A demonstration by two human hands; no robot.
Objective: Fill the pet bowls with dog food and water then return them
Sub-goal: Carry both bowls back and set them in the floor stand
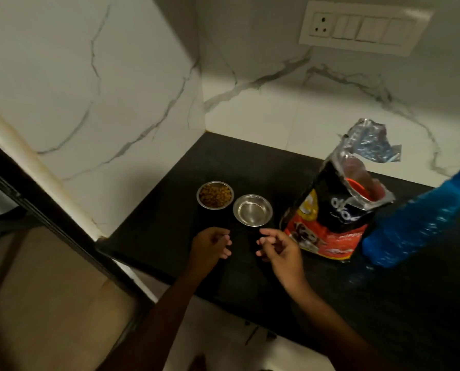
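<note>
Food bowl [215,195]: round steel, upright, mouth up, filled with brown kibble. It sits on the black counter [357,303] near the left wall [132,145].
Second bowl [253,210]: same kind, upright and mouth up, just right of the food bowl and a little nearer the person. The rims are almost touching. The inside shines as bare steel; I cannot tell whether there is water in it.
Bag [330,210]: dog food, standing on end with its long axis vertical. The torn foil mouth gapes upward and the printed face is turned to the person. It stands right of the second bowl.
Bottle [416,223]: blue, base on the counter beside the bag. Its long axis slants up to the right in the view, and the top is cut off by the frame edge.
Left hand [210,246]: fingers loosely curled, holding nothing, over the counter in front of the food bowl and apart from it.
Right hand [279,249]: fingers loosely curled, holding nothing, just in front of the second bowl and not touching it.
Edges: the walls meet in a corner behind the bowls. The counter's front edge runs under the forearms.
Open room: bare counter between the hands and the bowls, and a wide stretch at front right.
Wall: a switch panel [362,25] high on the back wall.
</note>
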